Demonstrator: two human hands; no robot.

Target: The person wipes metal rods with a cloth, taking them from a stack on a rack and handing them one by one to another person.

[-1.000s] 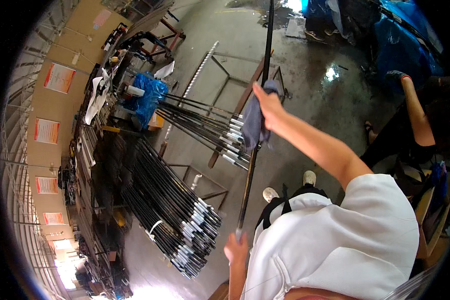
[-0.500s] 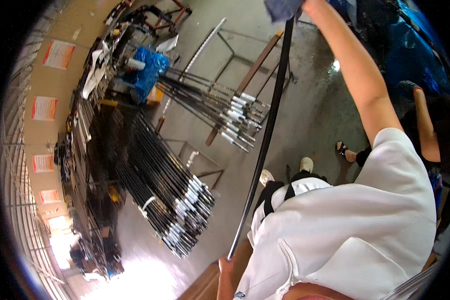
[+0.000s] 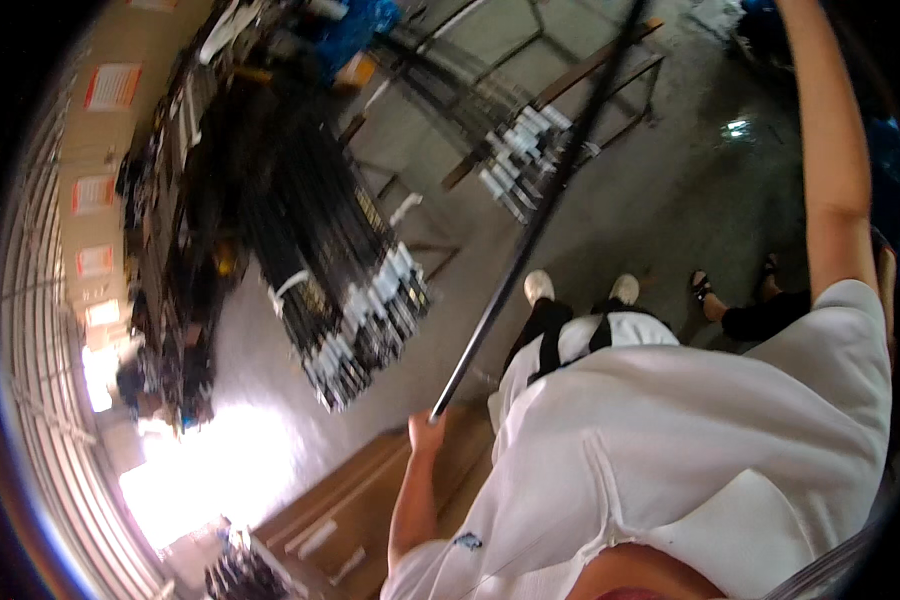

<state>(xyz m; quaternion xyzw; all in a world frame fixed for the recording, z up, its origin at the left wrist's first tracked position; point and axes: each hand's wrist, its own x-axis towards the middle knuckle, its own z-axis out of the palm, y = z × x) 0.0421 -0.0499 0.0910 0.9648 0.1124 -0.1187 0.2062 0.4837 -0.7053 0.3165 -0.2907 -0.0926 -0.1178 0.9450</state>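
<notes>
A long black rod [image 3: 542, 215] with a shiny silvery lower end slants across the view, from the top edge down to my left hand [image 3: 427, 432]. My left fingers are closed round its tip. My right arm [image 3: 832, 160] stretches up past the top edge, so the right hand is out of sight. The upper end of the rod is cut off too. Beyond the rod, on the left, a thick bundle of black rods [image 3: 315, 215] with white-wrapped ends rests on a stand. A smaller group of rods [image 3: 525, 145] with similar white sleeves lies farther off.
Brown cardboard [image 3: 370, 480] lies beside my left forearm. A metal stand with a rusty bar [image 3: 600, 62] supports the farther rods. Another person's sandaled foot [image 3: 703, 287] is at right, near my shoes [image 3: 539, 287]. Blue plastic [image 3: 355, 35] hangs at the far left.
The view has shifted, and my right hand has gone out past the top edge. My left hand stays closed on the rod's lower end, which now appears farther left and higher.
</notes>
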